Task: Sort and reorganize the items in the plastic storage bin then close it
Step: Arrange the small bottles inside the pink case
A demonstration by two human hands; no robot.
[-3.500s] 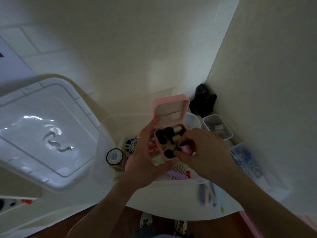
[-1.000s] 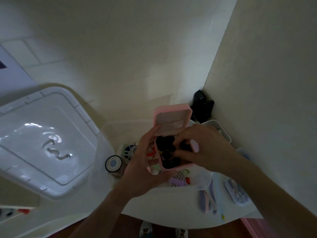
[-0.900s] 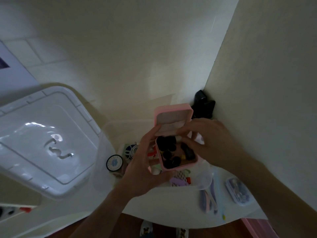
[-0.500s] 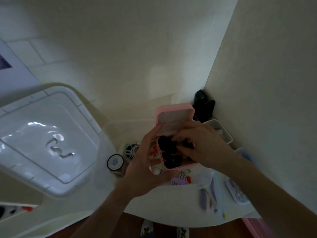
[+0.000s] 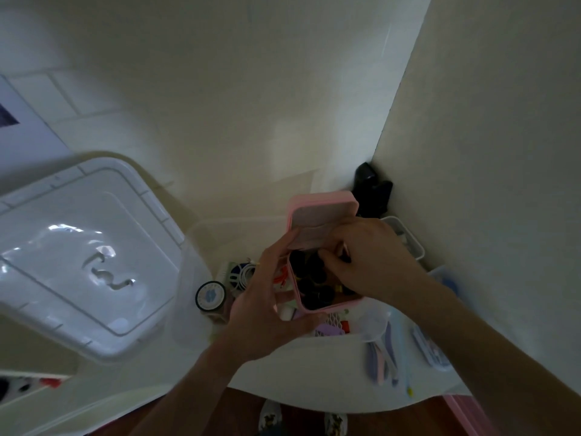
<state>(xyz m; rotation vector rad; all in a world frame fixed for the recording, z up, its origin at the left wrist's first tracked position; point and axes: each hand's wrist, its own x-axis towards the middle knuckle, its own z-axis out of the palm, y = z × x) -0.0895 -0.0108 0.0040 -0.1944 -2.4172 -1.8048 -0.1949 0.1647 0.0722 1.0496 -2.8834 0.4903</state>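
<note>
The small pink case (image 5: 322, 215) is held open above the clear plastic storage bin (image 5: 195, 247), its lid tipped up toward the wall and its tray packed with small dark round pieces (image 5: 309, 278). The left hand (image 5: 267, 309) cradles the case from the left and beneath, fingers curled round its side and front corner, so that grip is clamped on the case. The right hand (image 5: 367, 262) reaches in from the right over the tray, its fingertips drawn together down among the dark pieces; whether they actually pinch one cannot be told. Below the case, inside the bin, lie a round dark-rimmed tin (image 5: 210, 295), a blue-and-white spool (image 5: 239, 273) and a purple mesh item (image 5: 330, 328). The bin's white lid (image 5: 78, 262) rests off to the left, well apart. To the right, on the white bench (image 5: 314, 372), lie pastel tools (image 5: 382, 357), and a black object (image 5: 371, 190) stands in the corner.
</note>
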